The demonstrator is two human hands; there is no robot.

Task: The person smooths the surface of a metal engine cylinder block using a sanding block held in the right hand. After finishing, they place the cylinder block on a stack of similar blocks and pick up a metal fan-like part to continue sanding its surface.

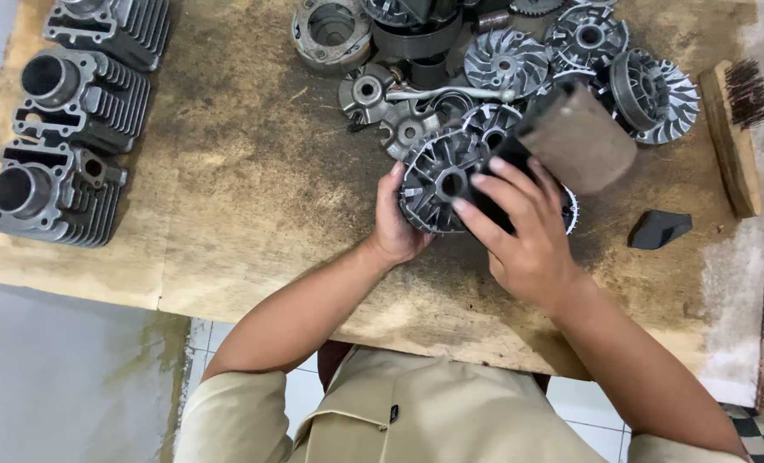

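My left hand (395,225) grips the left rim of a round grey metal pulley with radial fins (440,176), which stands tilted on the worn wooden table (253,171). My right hand (523,230) holds a black-handled tool with a thick brown-grey block head (579,137) against the pulley's right side; the head sticks up and to the right. The pulley's right half is hidden behind that hand and the tool.
Several more finned pulleys (506,60) and metal parts are heaped at the table's back centre. Three finned engine cylinders (52,193) stand along the left edge. A wooden brush (732,137) lies at the right, with a small black wedge (659,228) in front of it.
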